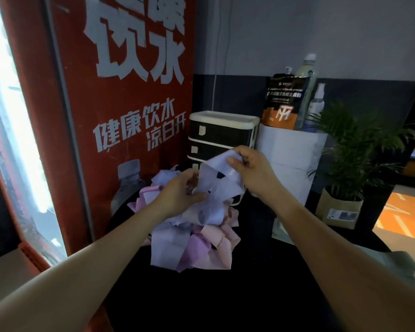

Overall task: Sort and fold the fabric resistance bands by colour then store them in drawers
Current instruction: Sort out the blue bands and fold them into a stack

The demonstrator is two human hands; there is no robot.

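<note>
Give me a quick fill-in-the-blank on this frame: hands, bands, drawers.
1. Both hands hold one pale ____ band lifted above the pile.
2. The right hand pinches the band's ____ end, while the left hand grips it lower down.
3. The drawer unit stands ____ the pile, its visible drawers shut.
4. The pile lies on a ____ table.

Missing words: lilac; upper; behind; black
</note>
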